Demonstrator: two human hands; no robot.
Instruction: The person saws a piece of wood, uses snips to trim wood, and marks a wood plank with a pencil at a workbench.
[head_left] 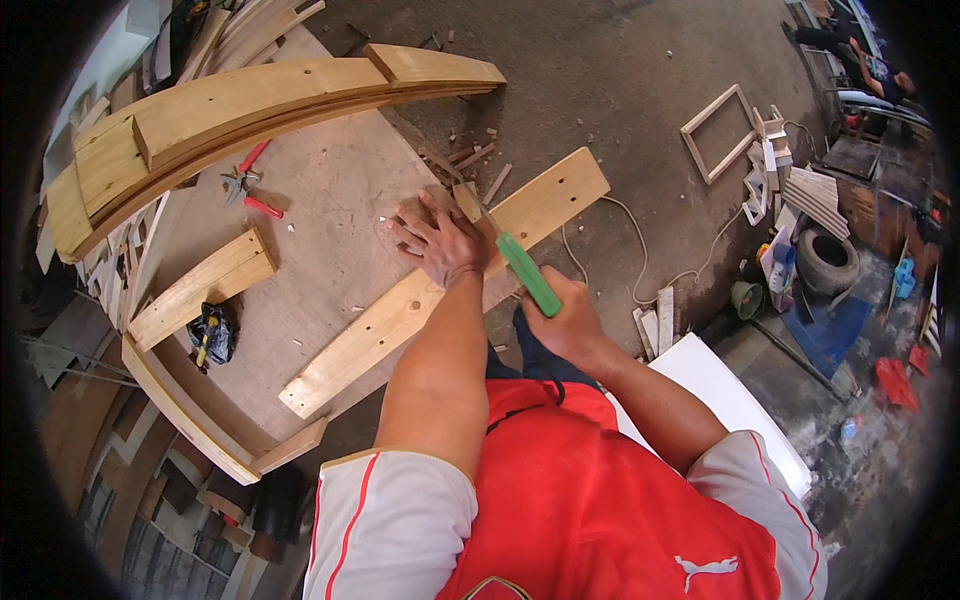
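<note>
A long pale wooden board (395, 315) lies slantwise over the worktable, its far right end reaching past the table's edge. Pressed flat, with fingers spread, my left hand (440, 238) rests at the board's far edge beside a small wood piece (467, 201). My right hand (566, 318) is closed round the handle of a green-handled hand saw (528, 276). Its thin blade shows nearly edge-on and meets the wood just right of my left hand. How deep the blade sits in the wood I cannot tell.
A large curved wooden frame (270, 95) stands at the far left of the plywood tabletop (330, 190). Red-handled pliers (255, 185), a short wood block (205, 285) and a black bag (210, 335) lie there. A cord (640, 250), a small frame (718, 133) and a tyre (828, 262) are on the floor.
</note>
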